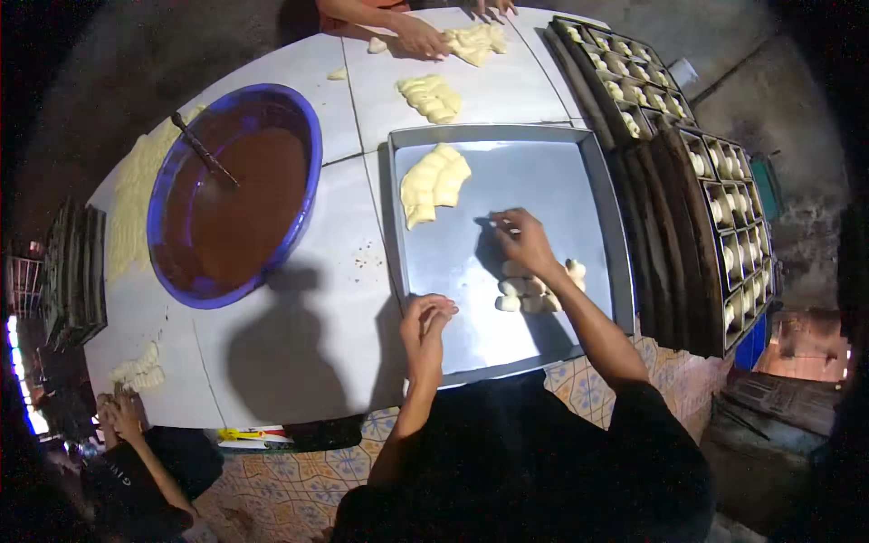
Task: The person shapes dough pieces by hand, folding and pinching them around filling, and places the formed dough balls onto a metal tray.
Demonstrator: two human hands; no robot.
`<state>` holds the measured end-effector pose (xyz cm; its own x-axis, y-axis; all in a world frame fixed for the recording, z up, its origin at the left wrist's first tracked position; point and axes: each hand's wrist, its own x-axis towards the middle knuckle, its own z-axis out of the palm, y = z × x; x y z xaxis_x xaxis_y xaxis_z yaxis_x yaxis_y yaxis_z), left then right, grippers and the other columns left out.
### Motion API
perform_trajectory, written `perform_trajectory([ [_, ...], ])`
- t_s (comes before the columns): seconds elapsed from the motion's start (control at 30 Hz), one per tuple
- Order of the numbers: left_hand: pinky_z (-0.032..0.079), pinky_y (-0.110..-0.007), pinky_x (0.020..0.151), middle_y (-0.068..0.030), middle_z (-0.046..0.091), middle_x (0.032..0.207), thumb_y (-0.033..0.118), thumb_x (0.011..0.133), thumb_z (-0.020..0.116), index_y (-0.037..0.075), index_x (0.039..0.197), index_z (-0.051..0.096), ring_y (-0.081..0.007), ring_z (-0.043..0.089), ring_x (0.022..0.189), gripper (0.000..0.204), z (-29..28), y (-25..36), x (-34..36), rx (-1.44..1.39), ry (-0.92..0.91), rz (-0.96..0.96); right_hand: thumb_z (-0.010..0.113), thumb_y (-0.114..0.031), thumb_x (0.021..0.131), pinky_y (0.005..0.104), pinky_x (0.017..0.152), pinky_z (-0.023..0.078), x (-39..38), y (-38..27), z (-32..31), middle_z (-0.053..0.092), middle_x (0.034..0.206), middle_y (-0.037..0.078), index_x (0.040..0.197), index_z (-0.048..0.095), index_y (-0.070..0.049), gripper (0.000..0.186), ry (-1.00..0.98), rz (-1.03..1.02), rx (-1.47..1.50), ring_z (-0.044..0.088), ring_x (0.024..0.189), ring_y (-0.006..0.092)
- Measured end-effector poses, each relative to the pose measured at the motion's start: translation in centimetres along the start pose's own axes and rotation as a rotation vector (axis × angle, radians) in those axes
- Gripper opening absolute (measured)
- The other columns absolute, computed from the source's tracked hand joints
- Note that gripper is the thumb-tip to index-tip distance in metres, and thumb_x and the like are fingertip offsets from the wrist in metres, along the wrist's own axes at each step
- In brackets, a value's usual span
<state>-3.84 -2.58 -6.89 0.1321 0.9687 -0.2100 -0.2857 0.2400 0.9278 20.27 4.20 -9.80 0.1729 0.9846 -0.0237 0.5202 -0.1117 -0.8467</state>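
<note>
A large grey metal tray (pixel 600 199) lies on the white-topped table before me. Over its middle hovers my right hand (pixel 523 240), fingers loosely bent and apart, with nothing visible in them. Below that wrist, short pale dough pieces (pixel 525 294) sit in a cluster on the tray, partly covered by my forearm. My left hand (pixel 425 324) is at the tray's near left side, loosely curled, its fingertips pointing right; I see nothing in it. A heap of joined pale dough rolls (pixel 434 184) rests in the tray's far left corner.
A blue basin (pixel 312 172) of brown liquid holds a dark-handled tool (pixel 204 149). Stacked dark moulds with dough (pixel 733 240) stand right of the tray. Another dough heap (pixel 430 98) lies beyond it. Other people's hands (pixel 421 36) work dough at the far side and lower left.
</note>
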Motion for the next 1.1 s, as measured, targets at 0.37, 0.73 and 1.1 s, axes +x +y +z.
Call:
perform_trajectory([
  [0.37, 0.052, -0.035, 0.083, -0.0130, 0.062, 0.095, 0.005, 0.089, 0.055, -0.004, 0.102, 0.057, -0.0220, 0.063, 0.088, 0.016, -3.0, -0.3, -0.1, -0.050, 0.040, 0.050, 0.063, -0.009, 0.069, 0.0422, 0.075, 0.045, 0.8, -5.0, 6.4, 0.049, 0.093, 0.019, 0.084, 0.055, -0.001, 0.018, 0.113, -0.221, -0.040, 0.052, 0.085, 0.0348],
  [0.73, 0.046, -0.021, 0.066, -0.0041, 0.066, 0.082, 0.004, 0.084, 0.068, -0.005, 0.097, 0.067, -0.0092, 0.059, 0.074, 0.016, 2.3, 2.0, -1.6, 0.083, 0.164, 0.124, 0.059, -0.020, 0.090, 0.0315, 0.082, 0.043, -8.8, -9.8, 3.7, 0.051, 0.103, 0.009, 0.105, 0.068, -0.006, 0.022, -0.041, -0.252, 0.256, 0.052, 0.094, 0.0202],
  [1.1, 0.037, -0.041, 0.102, -0.0251, 0.043, 0.135, 0.070, 0.079, 0.051, -0.006, 0.140, 0.028, -0.0313, 0.046, 0.121, 0.100, 0.3, 6.4, 0.4, -1.080, -0.591, -0.167, 0.071, -0.054, 0.075, 0.0389, 0.104, 0.030, -6.6, -9.5, 4.3, 0.020, 0.147, 0.012, 0.149, 0.001, -0.012, 0.110, -0.587, -0.182, 0.805, 0.026, 0.131, 0.0259],
])
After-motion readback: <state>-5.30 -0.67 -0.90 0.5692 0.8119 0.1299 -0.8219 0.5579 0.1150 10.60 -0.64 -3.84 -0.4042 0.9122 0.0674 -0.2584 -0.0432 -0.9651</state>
